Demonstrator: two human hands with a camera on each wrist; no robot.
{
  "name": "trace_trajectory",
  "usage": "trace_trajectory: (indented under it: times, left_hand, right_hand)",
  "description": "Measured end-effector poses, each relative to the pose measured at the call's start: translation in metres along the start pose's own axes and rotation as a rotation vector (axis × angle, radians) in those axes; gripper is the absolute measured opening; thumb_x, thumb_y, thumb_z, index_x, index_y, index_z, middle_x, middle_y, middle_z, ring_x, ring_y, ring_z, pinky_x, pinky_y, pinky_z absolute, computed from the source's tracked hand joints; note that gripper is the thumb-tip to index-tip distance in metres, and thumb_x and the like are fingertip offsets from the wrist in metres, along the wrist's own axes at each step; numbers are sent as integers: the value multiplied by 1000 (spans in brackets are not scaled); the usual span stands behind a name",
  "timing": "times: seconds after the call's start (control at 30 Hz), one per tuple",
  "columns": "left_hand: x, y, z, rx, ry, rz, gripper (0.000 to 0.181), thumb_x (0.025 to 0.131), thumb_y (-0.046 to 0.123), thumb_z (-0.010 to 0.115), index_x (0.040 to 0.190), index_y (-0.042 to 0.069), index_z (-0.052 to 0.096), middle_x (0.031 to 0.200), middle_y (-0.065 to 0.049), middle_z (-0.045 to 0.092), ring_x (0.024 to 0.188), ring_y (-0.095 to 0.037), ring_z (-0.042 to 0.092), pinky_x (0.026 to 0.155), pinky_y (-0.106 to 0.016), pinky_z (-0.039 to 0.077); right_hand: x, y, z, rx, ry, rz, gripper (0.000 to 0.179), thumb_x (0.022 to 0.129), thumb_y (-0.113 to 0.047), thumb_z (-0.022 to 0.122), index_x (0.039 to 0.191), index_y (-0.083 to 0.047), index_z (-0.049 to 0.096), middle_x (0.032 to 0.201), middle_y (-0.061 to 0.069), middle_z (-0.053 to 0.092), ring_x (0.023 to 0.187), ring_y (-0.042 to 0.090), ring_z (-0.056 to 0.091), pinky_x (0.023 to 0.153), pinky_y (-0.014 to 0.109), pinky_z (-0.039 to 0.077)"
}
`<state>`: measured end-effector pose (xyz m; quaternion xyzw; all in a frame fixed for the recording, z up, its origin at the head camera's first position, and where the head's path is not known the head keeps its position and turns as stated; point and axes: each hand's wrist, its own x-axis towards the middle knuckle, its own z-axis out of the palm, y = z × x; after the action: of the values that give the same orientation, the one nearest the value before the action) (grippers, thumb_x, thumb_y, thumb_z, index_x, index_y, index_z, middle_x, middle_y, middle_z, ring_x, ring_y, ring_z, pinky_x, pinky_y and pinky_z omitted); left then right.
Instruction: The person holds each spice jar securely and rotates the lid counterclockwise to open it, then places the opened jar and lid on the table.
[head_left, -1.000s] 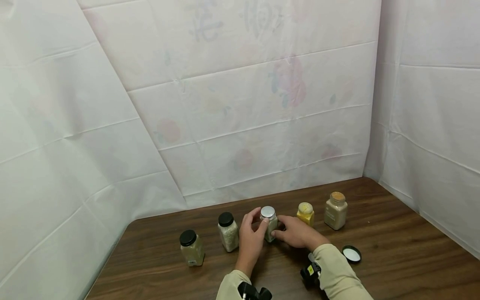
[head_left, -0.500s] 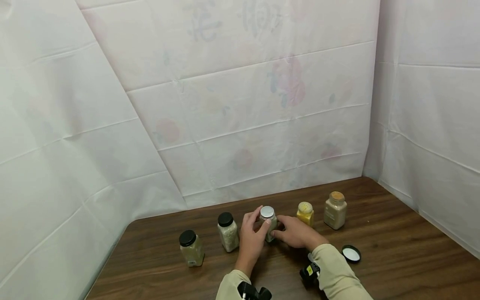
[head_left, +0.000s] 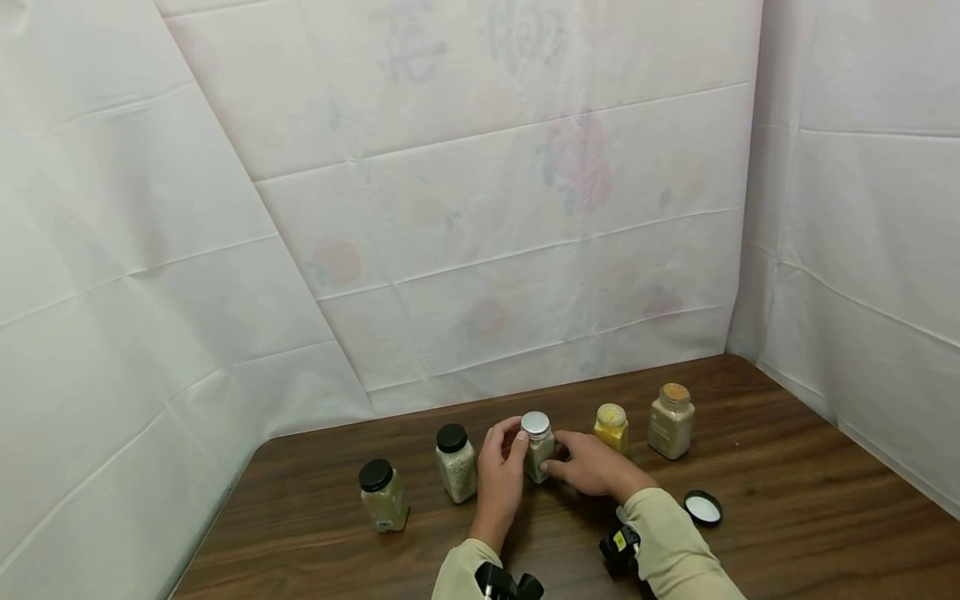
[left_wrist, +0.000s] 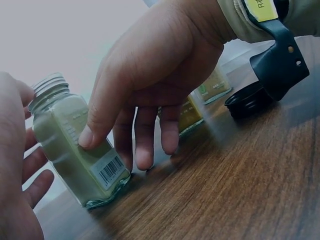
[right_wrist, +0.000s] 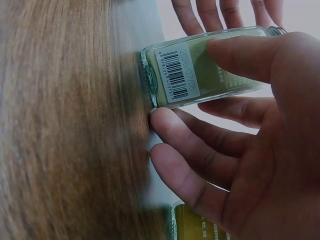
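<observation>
A glass spice jar of pale green powder, the silver-topped jar, stands upright on the table between both hands. My right hand pinches it low from the right, its thumb pressed on the front face by the barcode label. At the jar's left side is my left hand, fingers spread and thumb near the threaded neck; whether it touches the glass is unclear. The left fingers extend along the jar's far side in the right wrist view. Behind the right hand is a yellow-powder jar, partly hidden.
Two black-capped jars, a greenish jar and a white-flecked jar, stand to the left. A tan jar with an orange-brown top stands far right. A loose black lid lies inner side up beside the right sleeve.
My left thumb has drawn back leftward from the front of the silver-topped jar, showing more of its body. The right hand and the other jars look unmoved.
</observation>
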<state>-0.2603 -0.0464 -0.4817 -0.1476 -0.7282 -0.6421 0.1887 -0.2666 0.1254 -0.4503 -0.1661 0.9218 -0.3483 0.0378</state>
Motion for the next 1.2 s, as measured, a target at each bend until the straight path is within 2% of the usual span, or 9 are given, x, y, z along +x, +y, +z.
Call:
trace_trajectory:
  times: [0.17,0.33,0.53,0.73,0.9,1.07,1.2]
  left_hand:
    - [1,-1,0,-11,-9,-27,32,101,24,62,130,10,61,120,-3,61,113,-19,57,99,-38,46]
    - [1,0,0,15,-30,-46,39,100,28,63,136,12,59,119,-4,59,112,-20,57,97,-38,47]
    - [1,2,-2,44,-75,-49,47,101,33,63,144,16,54,121,-4,54,113,-19,56,96,-36,49]
    - [1,2,-1,43,-108,-44,50,100,34,63,145,15,54,122,-6,51,115,-20,55,97,-35,49]
    - [1,2,0,35,-93,-46,42,100,33,63,139,16,58,120,-4,53,112,-19,56,96,-36,49]
    - [0,2,0,19,-53,-37,33,102,26,60,132,15,61,119,-3,56,110,-18,56,96,-37,47]
    - [0,2,0,15,-16,-4,26,103,22,58,127,12,63,118,-4,58,110,-19,57,96,-35,46]
  right_hand:
    - [0,1,2,0,8,1,36,96,-29,69,123,-6,62,106,4,67,96,21,63,86,49,50]
    - [0,1,2,1,7,-4,35,96,-29,69,122,-6,62,106,4,67,94,21,63,84,49,51]
    - [0,-1,1,5,-5,-9,31,96,-29,69,118,-8,63,104,3,67,93,22,64,83,49,51]
    - [-1,-1,0,0,7,3,33,96,-29,69,120,-8,63,105,3,67,93,20,63,83,48,51]
    - [-1,0,1,-2,15,19,36,95,-28,69,123,-7,62,106,3,67,95,21,63,85,48,50]
    - [-1,0,1,-7,8,15,34,95,-29,69,120,-7,62,105,3,67,95,20,63,85,48,50]
    - [0,0,1,-10,10,6,35,95,-29,69,121,-6,62,104,3,67,95,20,62,85,48,50]
